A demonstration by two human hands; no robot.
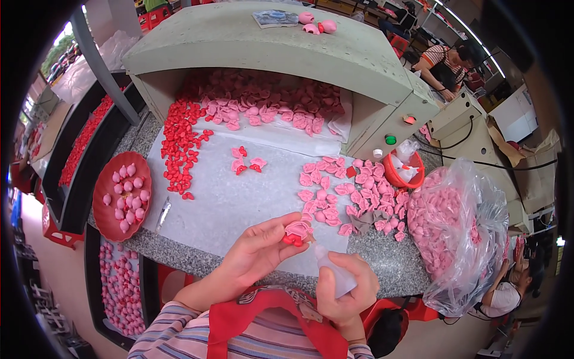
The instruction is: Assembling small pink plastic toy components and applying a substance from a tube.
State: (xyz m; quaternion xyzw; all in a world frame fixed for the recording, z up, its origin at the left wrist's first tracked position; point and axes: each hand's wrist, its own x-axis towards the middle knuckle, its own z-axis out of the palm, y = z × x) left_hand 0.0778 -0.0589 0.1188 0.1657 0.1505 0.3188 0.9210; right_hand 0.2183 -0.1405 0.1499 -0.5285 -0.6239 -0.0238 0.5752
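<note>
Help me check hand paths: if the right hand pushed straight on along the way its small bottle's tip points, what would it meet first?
Most likely the pink and red piece pinched in the left hand; the right hand aims the bottle at it.

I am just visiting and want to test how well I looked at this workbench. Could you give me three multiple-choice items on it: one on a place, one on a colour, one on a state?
1. Where does the round red tray of finished pink pieces lie?
A. at the person's left
B. on top of the grey cabinet
C. inside the clear bag

2. What colour are the small parts heaped at the left of the white sheet?
A. green
B. red
C. white

3. How is the small squeeze bottle held?
A. lying loose on the counter
B. gripped in the right hand, nozzle toward the pink and red piece
C. capped, inside the red bowl

Answers: 1 A, the tray sits at the counter's left edge. 2 B, the heap is bright red. 3 B, the right hand wraps it while the left hand pinches the piece.
</note>
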